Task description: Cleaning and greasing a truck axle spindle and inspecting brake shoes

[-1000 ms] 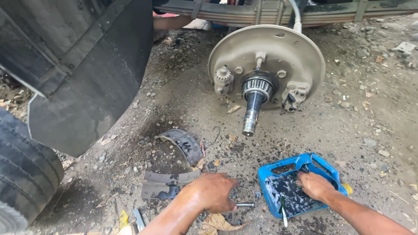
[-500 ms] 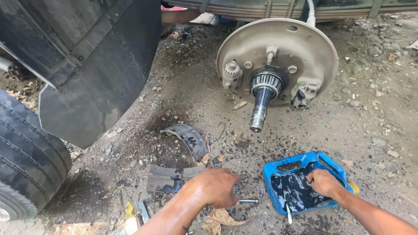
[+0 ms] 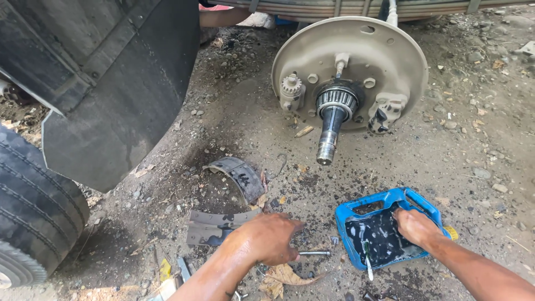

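My right hand point(image 3: 415, 227) is inside the cut-open blue plastic jug point(image 3: 390, 199) serving as a tray of black oily liquid; its fingers are curled down into it, and I can't tell if they grip anything. A small brush point(image 3: 368, 261) leans at the jug's near edge. My left hand point(image 3: 267, 238) presses palm-down, fingers loosely bent, on the dirt beside a thin metal pin point(image 3: 315, 253), just touching it. Two curved grey brake shoes point(image 3: 237, 175) lie just beyond. Farther up stands the beige round backing plate point(image 3: 390, 50) with its greasy steel spindle point(image 3: 329, 131). A black mudflap point(image 3: 122, 106) and tyre point(image 3: 33, 206) are on the left.
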